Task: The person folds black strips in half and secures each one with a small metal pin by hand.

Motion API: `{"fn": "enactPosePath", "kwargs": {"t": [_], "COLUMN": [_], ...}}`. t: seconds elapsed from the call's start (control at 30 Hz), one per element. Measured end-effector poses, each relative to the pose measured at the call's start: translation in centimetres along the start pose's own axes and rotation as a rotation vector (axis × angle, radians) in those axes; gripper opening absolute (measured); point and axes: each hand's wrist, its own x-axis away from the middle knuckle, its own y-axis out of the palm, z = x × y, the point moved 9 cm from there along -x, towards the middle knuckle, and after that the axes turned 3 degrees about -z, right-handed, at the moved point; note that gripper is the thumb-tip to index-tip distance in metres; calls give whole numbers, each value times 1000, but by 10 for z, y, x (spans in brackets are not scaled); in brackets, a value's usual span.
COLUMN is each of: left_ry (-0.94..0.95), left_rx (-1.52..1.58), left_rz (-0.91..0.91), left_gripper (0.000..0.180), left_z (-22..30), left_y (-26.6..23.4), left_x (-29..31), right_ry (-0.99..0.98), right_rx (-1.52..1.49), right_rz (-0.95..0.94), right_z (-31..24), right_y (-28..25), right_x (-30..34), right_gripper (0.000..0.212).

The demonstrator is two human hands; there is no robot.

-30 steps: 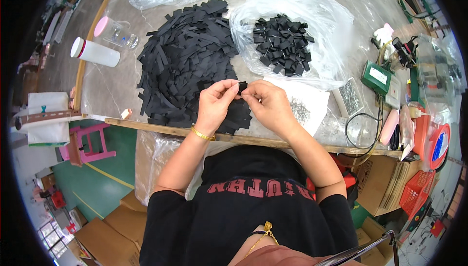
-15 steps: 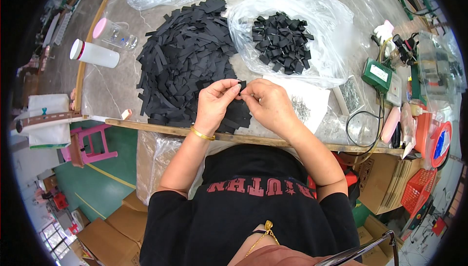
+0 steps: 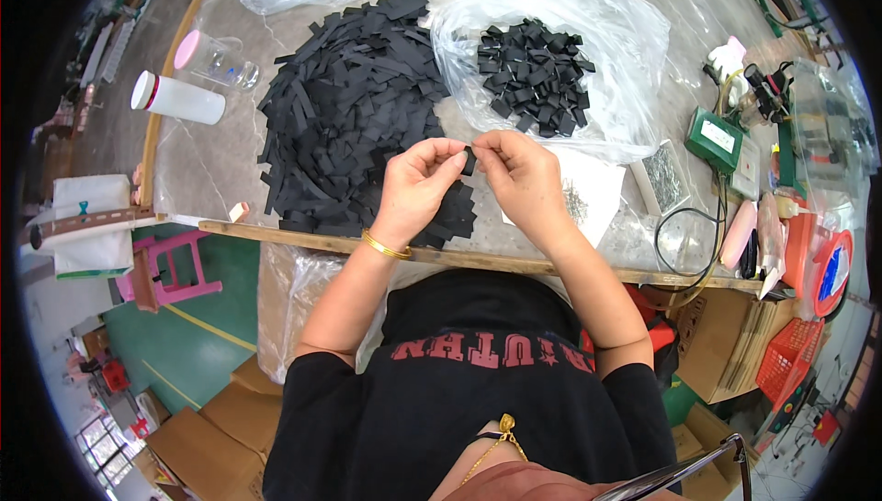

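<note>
A small folded black strip (image 3: 469,162) is pinched between the thumb and fingers of my left hand (image 3: 411,187). My right hand (image 3: 526,181) is closed in a pinch at the strip's upper edge; anything else between its fingertips is too small to make out. Left of and beneath my hands spreads a large heap of flat black strips (image 3: 349,106). Beyond my right hand, a pile of folded black loops (image 3: 536,74) with small shiny bits lies on a clear plastic bag (image 3: 625,51). White paper (image 3: 602,193) bearing small thin metal pieces (image 3: 573,200) lies partly behind my right wrist.
A white bottle (image 3: 188,101) and a clear jug with a pink lid (image 3: 220,62) lie at the left. On the right are a shallow tray of metal pieces (image 3: 663,180), a green box (image 3: 713,140) and a black cable (image 3: 663,235). A wooden strip (image 3: 303,236) edges the table.
Both hands have shifted slightly up. My right hand has turned, with its fingertips now at the strip's top edge, and more of the strip shows between the hands.
</note>
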Motion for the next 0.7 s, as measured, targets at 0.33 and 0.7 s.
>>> {"fn": "enactPosePath", "kwargs": {"t": [0.33,0.7], "left_ry": [27,133], "left_rx": [329,148], "left_rz": [144,164], "left_gripper": [13,12], "left_z": [-17,-7], "left_y": [10,3], "left_x": [-5,-3], "right_ry": [-23,468], "right_rx": [-216,-553], "right_rz": [155,-265], "right_z": [7,42], "right_y": [-3,15], "right_x": [0,6], "right_gripper": [7,16]}}
